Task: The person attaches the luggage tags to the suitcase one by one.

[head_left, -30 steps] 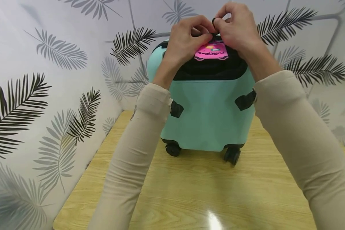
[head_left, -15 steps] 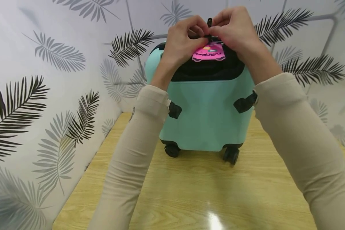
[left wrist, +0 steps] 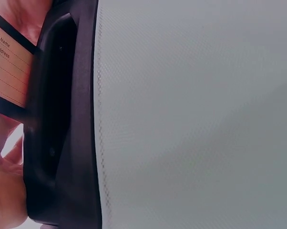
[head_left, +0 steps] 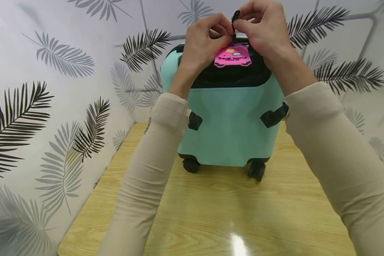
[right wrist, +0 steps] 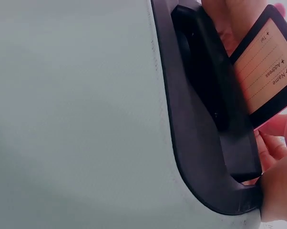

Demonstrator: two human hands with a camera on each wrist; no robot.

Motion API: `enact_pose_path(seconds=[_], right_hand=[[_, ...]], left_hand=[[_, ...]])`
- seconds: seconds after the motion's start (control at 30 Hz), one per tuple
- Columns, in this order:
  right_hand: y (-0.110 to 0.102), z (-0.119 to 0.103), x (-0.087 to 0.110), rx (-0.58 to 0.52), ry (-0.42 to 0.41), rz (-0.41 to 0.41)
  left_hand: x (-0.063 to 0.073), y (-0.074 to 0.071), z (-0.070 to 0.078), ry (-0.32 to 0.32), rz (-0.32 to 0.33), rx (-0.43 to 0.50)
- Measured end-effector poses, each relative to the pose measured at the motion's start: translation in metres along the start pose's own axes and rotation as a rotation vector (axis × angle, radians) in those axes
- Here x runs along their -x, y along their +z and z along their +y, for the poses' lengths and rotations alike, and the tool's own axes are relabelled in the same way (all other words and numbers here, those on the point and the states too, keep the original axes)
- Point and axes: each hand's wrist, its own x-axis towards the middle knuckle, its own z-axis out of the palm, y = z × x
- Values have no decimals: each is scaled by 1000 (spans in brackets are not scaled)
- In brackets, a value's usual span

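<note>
A mint-green suitcase (head_left: 227,124) stands upright on its wheels, its black top handle (right wrist: 229,109) towards me. On that handle lies a pink luggage tag (head_left: 232,57) lettered "Travel World"; both wrist views show its back, a card with name and address lines. Above the tag, a black strap (head_left: 235,16) points upward. My left hand (head_left: 204,41) pinches the strap low down, near the tag. Just right of it, my right hand (head_left: 265,30) pinches the strap higher up, below its free tip. How the strap passes around the handle is hidden behind the fingers.
The suitcase stands on a wooden table (head_left: 204,213) with a bright reflection near the front. Behind and to the left rise walls (head_left: 83,42) with a feather-leaf print. Black wheels (head_left: 257,170) show under the case.
The black strap's end, mostly covered by the fingers at first, now sticks up between the hands. My right hand dipped, then rose slightly with it. The left hand shifted a little left.
</note>
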Motion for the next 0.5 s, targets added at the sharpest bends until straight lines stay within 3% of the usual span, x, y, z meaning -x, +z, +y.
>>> enact_pose_path(seconds=[0.27,0.37,0.5], right_hand=[[-3,0,1,-27,-26,35],[-4,-1,0,-76,-10,69],[-9,-1,4,-140,-21,36]], left_hand=[[-3,-3,1,-3,1,31],[-5,-5,1,-41,-5,52],[-4,-7,-1,-111,6,46]])
